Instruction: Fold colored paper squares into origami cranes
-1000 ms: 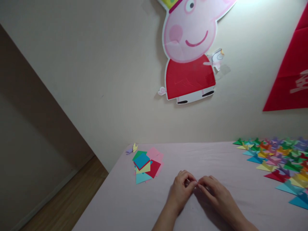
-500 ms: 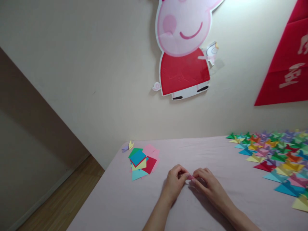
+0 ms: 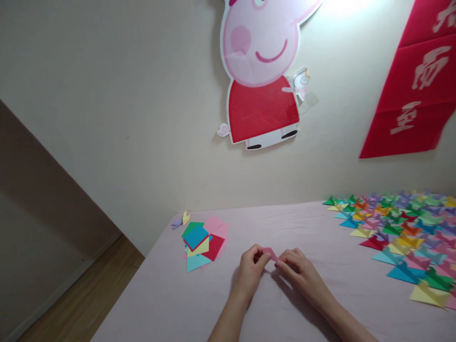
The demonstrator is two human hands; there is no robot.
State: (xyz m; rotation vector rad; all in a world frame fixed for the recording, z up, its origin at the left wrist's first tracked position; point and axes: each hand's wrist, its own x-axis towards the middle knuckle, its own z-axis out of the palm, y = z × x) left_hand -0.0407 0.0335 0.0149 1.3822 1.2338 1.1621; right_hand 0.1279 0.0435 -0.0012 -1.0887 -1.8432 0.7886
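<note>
A small pink folded paper is pinched between both my hands over the pale pink table. My left hand grips its left end with curled fingers. My right hand holds its right end, fingers pressed together. Left of my hands lies a loose stack of coloured paper squares, blue on top with red, yellow, green and pink beneath.
Many folded paper pieces in several colours lie in rows at the right of the table. Two small folded bits sit at the far left corner. On the wall hang a cartoon pig cut-out and a red banner. Wooden floor lies left.
The view has swung right and slightly down, so everything shifted left. My hands have lifted the pink paper a little, and its pointed tip now shows between my fingers.
</note>
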